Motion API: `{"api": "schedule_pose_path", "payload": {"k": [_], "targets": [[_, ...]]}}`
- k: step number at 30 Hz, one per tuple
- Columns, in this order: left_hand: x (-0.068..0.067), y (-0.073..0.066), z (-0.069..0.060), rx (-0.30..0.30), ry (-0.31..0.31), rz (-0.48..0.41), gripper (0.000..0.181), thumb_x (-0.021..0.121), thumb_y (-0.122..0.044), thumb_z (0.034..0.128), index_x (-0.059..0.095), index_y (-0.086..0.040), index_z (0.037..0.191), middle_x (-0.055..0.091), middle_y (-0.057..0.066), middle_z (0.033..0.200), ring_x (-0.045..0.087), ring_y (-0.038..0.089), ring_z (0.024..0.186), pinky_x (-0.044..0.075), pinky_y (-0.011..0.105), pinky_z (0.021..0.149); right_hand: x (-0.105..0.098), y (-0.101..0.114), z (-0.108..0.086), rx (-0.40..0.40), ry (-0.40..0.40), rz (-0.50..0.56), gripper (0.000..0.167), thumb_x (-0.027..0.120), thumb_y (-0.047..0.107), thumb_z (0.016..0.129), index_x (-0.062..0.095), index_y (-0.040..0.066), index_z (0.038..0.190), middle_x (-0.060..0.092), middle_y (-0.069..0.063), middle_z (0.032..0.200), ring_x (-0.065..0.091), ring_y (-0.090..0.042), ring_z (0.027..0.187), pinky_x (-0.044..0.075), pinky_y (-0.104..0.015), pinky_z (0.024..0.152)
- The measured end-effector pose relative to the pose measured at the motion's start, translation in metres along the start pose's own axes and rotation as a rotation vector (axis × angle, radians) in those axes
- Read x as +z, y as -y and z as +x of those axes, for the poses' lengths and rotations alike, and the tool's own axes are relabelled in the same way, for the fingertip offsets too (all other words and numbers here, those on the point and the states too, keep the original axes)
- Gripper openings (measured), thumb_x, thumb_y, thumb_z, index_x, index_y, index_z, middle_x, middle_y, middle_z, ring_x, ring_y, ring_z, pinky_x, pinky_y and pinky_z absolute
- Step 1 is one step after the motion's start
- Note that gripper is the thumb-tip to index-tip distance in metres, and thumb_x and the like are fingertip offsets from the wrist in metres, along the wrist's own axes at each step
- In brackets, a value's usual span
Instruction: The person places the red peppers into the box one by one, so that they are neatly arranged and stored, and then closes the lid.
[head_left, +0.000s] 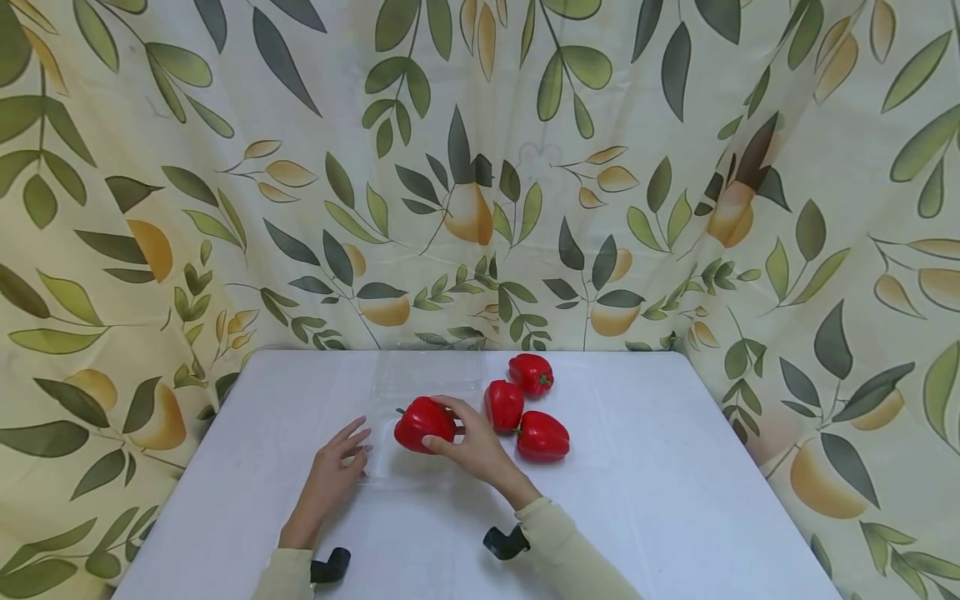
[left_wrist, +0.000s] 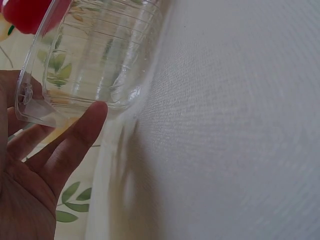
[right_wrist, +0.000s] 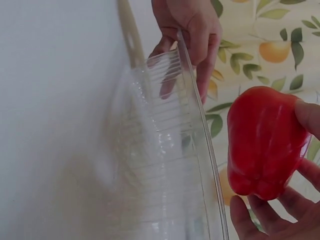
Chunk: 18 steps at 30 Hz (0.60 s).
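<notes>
A clear plastic container (head_left: 408, 471) sits on the table in front of me, its ribbed wall (right_wrist: 155, 150) showing in the right wrist view. My left hand (head_left: 333, 475) holds the container's left end. In the left wrist view, one fingertip (left_wrist: 97, 111) touches the outer wall below the rim, and other fingers lie by the rim's corner. Over the container, my right hand (head_left: 476, 442) grips a red bell pepper (head_left: 423, 423) between thumb and fingers. From the right wrist, this pepper (right_wrist: 265, 142) appears above the rim. What lies inside the container is hard to tell.
Three more red bell peppers, one at the back (head_left: 531, 374), one in the middle (head_left: 503, 406) and one in front (head_left: 543, 437), lie close together right of the container. A transparent panel (head_left: 427, 371) extends behind it. A leaf-patterned curtain (head_left: 480, 250) hangs beyond the white table (head_left: 660, 500).
</notes>
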<state>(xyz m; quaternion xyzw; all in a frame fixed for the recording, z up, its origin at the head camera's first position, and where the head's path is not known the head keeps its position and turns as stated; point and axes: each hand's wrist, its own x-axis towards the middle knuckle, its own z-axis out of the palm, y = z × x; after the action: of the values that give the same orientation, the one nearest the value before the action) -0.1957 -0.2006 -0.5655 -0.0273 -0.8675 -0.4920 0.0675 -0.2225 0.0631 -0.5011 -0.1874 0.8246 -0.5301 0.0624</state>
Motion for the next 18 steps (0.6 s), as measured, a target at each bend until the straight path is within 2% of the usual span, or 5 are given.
{"api": "schedule_pose_path", "payload": {"k": [6,13,18], "targets": [[0.0,-0.001,0.0,0.001,-0.001,0.002,0.04,0.059,-0.004,0.0924,0.061,-0.003,0.132,0.048,0.006,0.151,0.067,0.034,0.112,0.056,0.013,0.068,0.007,0.002,0.006,0.022,0.001,-0.042,0.073,0.081,0.035,0.078,0.047,0.029,0.142,0.055,0.003,0.139,0.052,-0.021,0.122,0.059,-0.033,0.085],[0.002,-0.002,0.0,0.009,-0.015,0.005,0.04,0.059,-0.003,0.0917,0.062,-0.002,0.131,0.05,0.009,0.15,0.068,0.035,0.11,0.058,0.016,0.068,0.013,0.0,0.013,0.016,0.015,-0.024,0.069,0.079,0.032,0.081,0.048,0.026,0.142,0.055,0.0,0.139,0.052,-0.022,0.123,0.059,-0.034,0.087],[0.002,-0.005,0.0,-0.004,-0.006,0.008,0.039,0.059,-0.006,0.0932,0.062,-0.004,0.132,0.049,0.008,0.15,0.068,0.032,0.11,0.059,0.017,0.069,0.019,0.0,0.021,0.037,0.012,-0.04,0.068,0.079,0.031,0.081,0.048,0.029,0.142,0.055,0.002,0.139,0.052,-0.021,0.123,0.059,-0.033,0.087]]}}
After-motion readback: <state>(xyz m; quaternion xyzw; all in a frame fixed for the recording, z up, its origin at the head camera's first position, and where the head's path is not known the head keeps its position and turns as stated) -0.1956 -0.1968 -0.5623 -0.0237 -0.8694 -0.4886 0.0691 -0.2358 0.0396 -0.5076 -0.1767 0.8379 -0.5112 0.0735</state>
